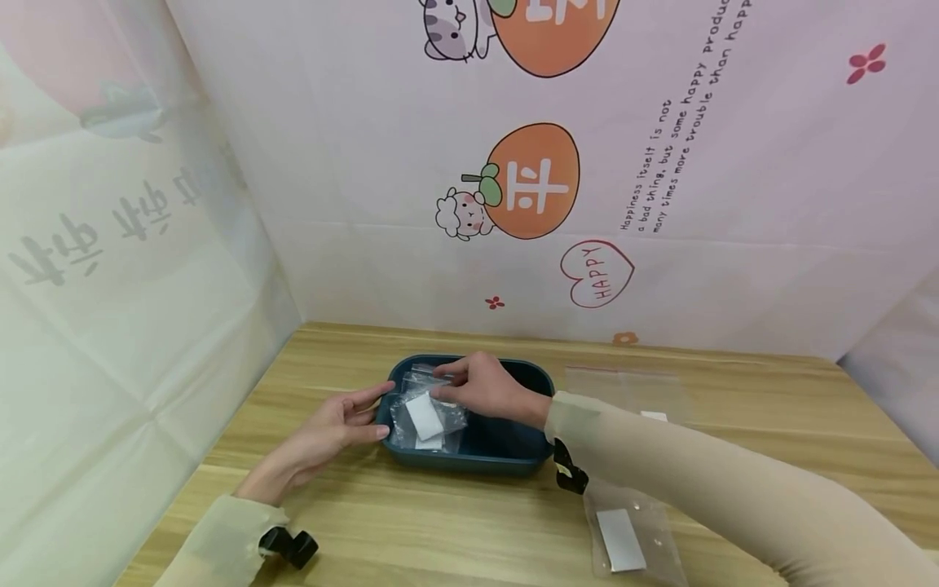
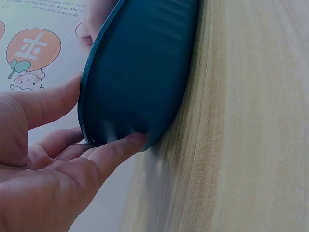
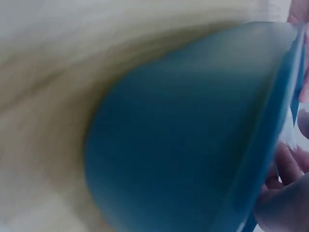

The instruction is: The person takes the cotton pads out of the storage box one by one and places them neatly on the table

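Observation:
A dark teal plastic basin (image 1: 469, 465) stands on the wooden table. My left hand (image 1: 341, 424) holds its left end, thumb and fingers spread on the rim and outer wall; in the left wrist view the fingers (image 2: 113, 152) lie along that wall. Over the basin's left part, my right hand (image 1: 487, 387) pinches a small clear plastic bag with a white slip (image 1: 424, 416). More small clear bags (image 1: 407, 436) lie beneath it in the basin. The right wrist view shows mostly the basin's outer wall (image 3: 178, 140), with the right-hand fingers (image 3: 285, 203) partly hidden behind the rim.
To the right of the basin lies a clear bag with a white slip (image 1: 620, 540), near the table's front. Another clear bag (image 1: 623, 383) lies farther back, partly covered by the right sleeve (image 1: 682, 481). Printed cloth (image 1: 367, 244) hangs behind the table and along its left side.

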Demonstrator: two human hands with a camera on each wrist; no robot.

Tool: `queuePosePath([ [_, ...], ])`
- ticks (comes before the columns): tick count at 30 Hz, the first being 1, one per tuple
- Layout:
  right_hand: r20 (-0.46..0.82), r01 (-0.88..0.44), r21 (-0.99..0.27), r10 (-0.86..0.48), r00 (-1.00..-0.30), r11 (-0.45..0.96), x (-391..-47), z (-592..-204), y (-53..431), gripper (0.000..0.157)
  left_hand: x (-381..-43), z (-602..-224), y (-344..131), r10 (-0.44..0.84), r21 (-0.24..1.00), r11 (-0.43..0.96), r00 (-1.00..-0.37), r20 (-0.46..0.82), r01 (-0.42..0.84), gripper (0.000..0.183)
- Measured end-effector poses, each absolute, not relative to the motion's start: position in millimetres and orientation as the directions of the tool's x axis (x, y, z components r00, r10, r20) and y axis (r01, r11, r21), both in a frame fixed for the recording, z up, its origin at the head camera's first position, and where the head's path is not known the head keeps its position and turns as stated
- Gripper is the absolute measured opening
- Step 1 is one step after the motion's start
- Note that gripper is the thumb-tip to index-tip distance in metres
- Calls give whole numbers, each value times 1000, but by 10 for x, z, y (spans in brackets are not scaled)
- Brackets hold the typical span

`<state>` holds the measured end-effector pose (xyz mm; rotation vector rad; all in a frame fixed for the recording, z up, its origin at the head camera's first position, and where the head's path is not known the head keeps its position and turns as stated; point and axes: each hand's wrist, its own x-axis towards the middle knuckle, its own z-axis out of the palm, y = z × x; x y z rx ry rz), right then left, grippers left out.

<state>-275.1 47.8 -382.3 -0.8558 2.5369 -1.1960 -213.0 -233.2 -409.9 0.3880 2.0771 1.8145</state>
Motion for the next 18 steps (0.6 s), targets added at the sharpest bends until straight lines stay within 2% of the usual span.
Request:
queuePosePath([
  [5, -99, -188, -845, -493, -864, 500, -2707, -3802, 455, 46, -2128, -4097, -2336, 433, 990, 141, -897, -86, -26, 76],
  [9, -188, -66, -886, -486, -853, 459, -2675, -3811, 435, 57, -2126, -4101, -2334, 444, 992, 124, -892, -82, -29, 75],
  [13, -220, -23, -903, -507, -834, 429, -2664, -3842, 391, 63, -2125, -4100, -2334, 448, 991, 131, -890, -86, -30, 74],
  [18, -213, -28, -895, -483, -849, 444, -2645, -3876, 344, 57, -2120, -4093, -2334, 431, 987, 161, -897, -94, -27, 76],
])
